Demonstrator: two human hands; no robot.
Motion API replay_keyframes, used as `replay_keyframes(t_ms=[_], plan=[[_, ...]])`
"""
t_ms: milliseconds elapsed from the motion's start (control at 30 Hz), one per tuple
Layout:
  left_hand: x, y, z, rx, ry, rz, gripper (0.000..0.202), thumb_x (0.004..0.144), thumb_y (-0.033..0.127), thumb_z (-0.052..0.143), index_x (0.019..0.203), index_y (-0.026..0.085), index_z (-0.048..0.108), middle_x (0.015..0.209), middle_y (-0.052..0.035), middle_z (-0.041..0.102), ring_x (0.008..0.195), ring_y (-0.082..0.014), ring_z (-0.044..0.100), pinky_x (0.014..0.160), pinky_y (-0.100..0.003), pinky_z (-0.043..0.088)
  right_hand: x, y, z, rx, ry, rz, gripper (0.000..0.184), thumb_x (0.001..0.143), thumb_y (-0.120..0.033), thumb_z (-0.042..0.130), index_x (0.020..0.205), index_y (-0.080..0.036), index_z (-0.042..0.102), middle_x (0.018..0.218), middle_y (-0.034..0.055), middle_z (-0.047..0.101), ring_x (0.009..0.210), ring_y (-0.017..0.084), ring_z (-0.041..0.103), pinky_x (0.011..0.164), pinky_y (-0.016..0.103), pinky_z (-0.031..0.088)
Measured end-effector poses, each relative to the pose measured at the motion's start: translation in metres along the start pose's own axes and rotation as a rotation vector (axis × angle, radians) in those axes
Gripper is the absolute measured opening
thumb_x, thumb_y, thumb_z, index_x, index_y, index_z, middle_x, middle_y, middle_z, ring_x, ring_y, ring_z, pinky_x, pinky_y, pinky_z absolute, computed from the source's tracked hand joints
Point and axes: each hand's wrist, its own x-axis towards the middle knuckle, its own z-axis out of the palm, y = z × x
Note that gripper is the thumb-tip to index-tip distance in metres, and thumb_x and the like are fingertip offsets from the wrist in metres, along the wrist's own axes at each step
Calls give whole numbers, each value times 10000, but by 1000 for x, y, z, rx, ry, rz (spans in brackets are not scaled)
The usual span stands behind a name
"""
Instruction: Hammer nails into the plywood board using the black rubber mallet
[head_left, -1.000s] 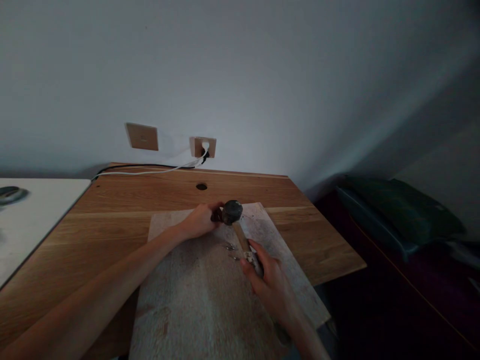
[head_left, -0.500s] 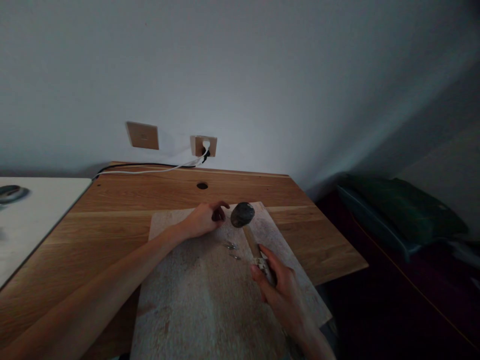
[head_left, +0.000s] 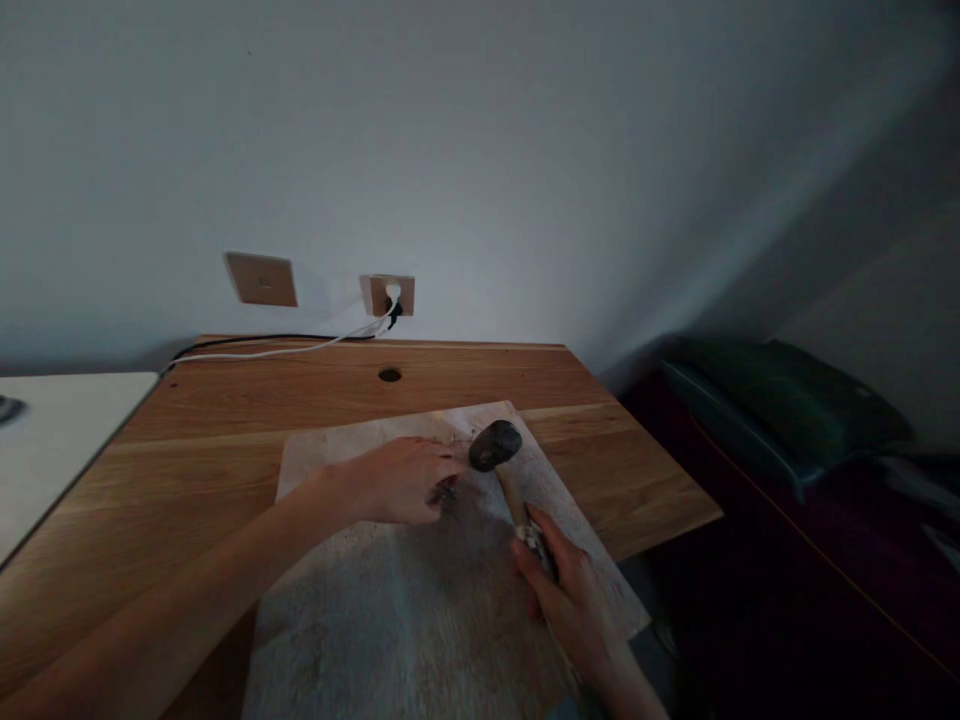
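My right hand is closed around the handle of a mallet with a dark, rounded head and a pale wooden shaft. The mallet's head is held over the far right part of a worn, pale wooden board. Over the middle of that board, my left hand reaches down with bent fingers, its thumb and fingertips apart. Small, shiny, nail-like pieces lie at those fingertips, partly hidden by the hand.
Beneath the board is a wooden desk with a round cable hole. Black and white cords run to a wall socket. A white surface stands at left. Dark green cushions lie at right, past the desk's edge.
My left hand has come back from the board's far edge to the small metal pieces, covering most of them. The mallet is still in my right hand, its head tilted slightly differently. The view has shifted slightly.
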Motion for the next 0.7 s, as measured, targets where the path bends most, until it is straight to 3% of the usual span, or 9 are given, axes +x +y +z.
replay_keyframes(t_ms=[167,300,467,600,700], plan=[[0,1,6,13,-3,-55,210,713,81,646,824,258,669,829,-18,723,814,-250,702,712,-331,486,-1,0,0,26,-8,12,645,957,-591,586,1387,-113,642,699,-10,647,484,153,582,474,284,477],[0,-1,-11,-3,-19,-86,239,703,92,653,878,251,689,784,-1,680,727,-212,644,657,-308,422,-1,1,0,28,-25,20,638,972,-574,580,1412,-115,625,660,-24,626,481,158,584,482,285,487],[-8,-41,-36,-118,89,-158,235,734,133,600,907,236,721,822,15,685,716,-161,626,691,-270,434,0,4,-1,29,-23,37,668,970,-570,573,1444,-99,600,680,-10,646,483,168,602,490,300,504],[-15,-75,-30,-188,133,-254,172,734,162,607,863,216,706,789,11,692,699,-159,631,681,-261,457,2,9,-1,40,-21,58,679,962,-560,605,1474,-115,591,759,24,701,509,175,627,506,309,514],[-17,-80,-20,-183,119,-271,158,747,163,623,863,218,715,774,14,695,694,-162,637,692,-268,464,2,8,0,54,-15,52,713,953,-579,591,1464,-82,592,719,26,692,482,178,610,485,311,492]])
